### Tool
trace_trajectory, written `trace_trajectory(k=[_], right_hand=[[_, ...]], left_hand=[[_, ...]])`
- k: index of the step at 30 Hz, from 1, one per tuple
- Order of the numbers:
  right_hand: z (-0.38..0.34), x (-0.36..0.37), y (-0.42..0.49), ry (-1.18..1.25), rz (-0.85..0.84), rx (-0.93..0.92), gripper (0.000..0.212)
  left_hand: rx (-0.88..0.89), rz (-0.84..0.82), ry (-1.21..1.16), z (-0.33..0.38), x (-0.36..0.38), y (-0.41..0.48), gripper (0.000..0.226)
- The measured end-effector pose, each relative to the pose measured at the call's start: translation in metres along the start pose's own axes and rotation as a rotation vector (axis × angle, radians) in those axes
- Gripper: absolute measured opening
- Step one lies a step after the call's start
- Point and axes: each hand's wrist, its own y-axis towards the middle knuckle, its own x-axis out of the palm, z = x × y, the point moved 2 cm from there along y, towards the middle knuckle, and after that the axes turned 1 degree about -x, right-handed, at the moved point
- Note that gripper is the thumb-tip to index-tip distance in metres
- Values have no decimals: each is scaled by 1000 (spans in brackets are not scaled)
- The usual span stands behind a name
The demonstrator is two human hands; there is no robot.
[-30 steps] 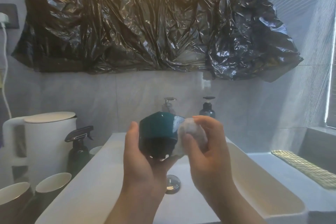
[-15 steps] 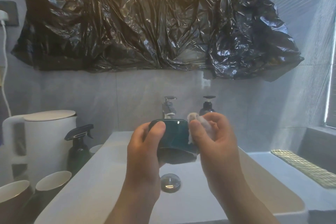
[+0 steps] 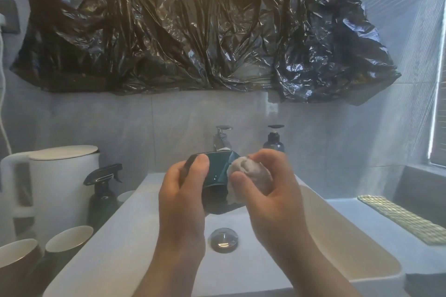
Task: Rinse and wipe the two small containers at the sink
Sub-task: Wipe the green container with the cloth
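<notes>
A small dark teal container (image 3: pixel 217 176) is held above the white sink (image 3: pixel 135 236), in front of the chrome tap (image 3: pixel 222 140). My left hand (image 3: pixel 183 202) grips it from the left, thumb on its upper edge. My right hand (image 3: pixel 268 202) holds a crumpled white tissue (image 3: pixel 251 173) pressed against the container's right side. Part of the container is hidden behind both hands. At the left edge of the counter stand two cups (image 3: pixel 70 239) with pale insides.
A white kettle (image 3: pixel 58 183) and a dark spray bottle (image 3: pixel 102 193) stand left of the sink. A dark pump bottle (image 3: pixel 274 140) sits behind it. The drain plug (image 3: pixel 223 240) is below the hands. A patterned mat (image 3: pixel 405 219) lies at right. Black plastic sheeting (image 3: pixel 193 26) covers the wall above.
The container has been turned in my left hand and lowered slightly. My right hand has moved the tissue along its right side.
</notes>
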Motion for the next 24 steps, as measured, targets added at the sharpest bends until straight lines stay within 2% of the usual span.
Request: trace_trajectory(k=[3, 5, 7, 10, 13, 16, 19, 21, 24], right_hand=[[-2, -6, 7, 152, 77, 110, 30], [-3, -8, 9, 196, 74, 169, 34], [-1, -6, 7, 140, 16, 157, 30], [2, 1, 1, 84, 3, 137, 24], [4, -4, 6, 94, 129, 209, 20], [8, -14, 16, 208, 186, 379, 27], [12, -16, 19, 317, 126, 488, 32], [13, -13, 18, 341, 71, 481, 32], [10, -13, 17, 256, 19, 366, 35]], left_hand=[[100, -71, 117, 2, 5, -6, 26], [84, -54, 120, 0, 7, -7, 20], [13, 4, 65, -3, 5, -5, 14], [-28, 29, 46, -2, 2, -2, 18], [25, -88, 140, -1, 5, -5, 27], [107, -244, 283, -3, 10, -12, 32], [244, -210, 371, -3, 9, -15, 40], [265, -203, 343, -4, 4, -10, 47], [374, -277, 429, 2, -4, -5, 33]])
